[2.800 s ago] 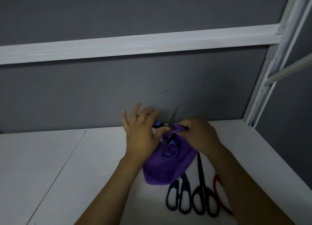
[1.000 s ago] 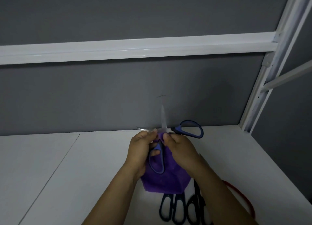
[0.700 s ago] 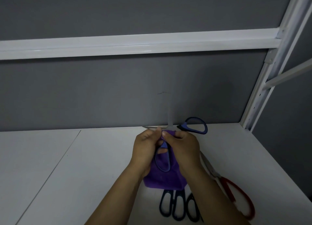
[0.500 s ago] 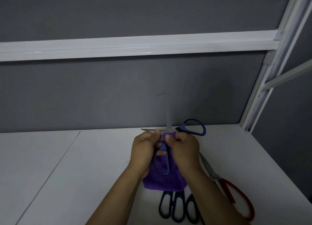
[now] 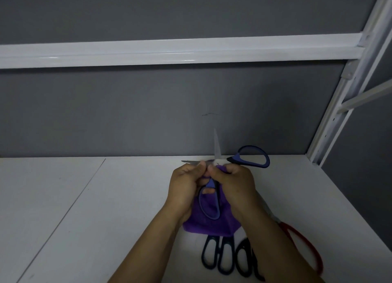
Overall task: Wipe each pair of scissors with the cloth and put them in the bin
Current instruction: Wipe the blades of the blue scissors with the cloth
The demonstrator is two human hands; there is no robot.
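Observation:
Blue-handled scissors are spread wide open above the white table: one blade points up, the other left, one handle loop sticks out right, the other hangs down. My left hand and my right hand meet at the pivot. My right hand pinches the purple cloth against the blades; the cloth hangs below both hands. My left hand grips the scissors near the left blade. No bin is in view.
Under the cloth lie dark teal-handled scissors, black-handled scissors and red-handled scissors at the right. A grey back wall, a white rail and a white upright post bound the table.
The scissors went from nearly hidden in the cloth to spread wide open. Both hands closed in on the pivot. In the last half second almost nothing moved.

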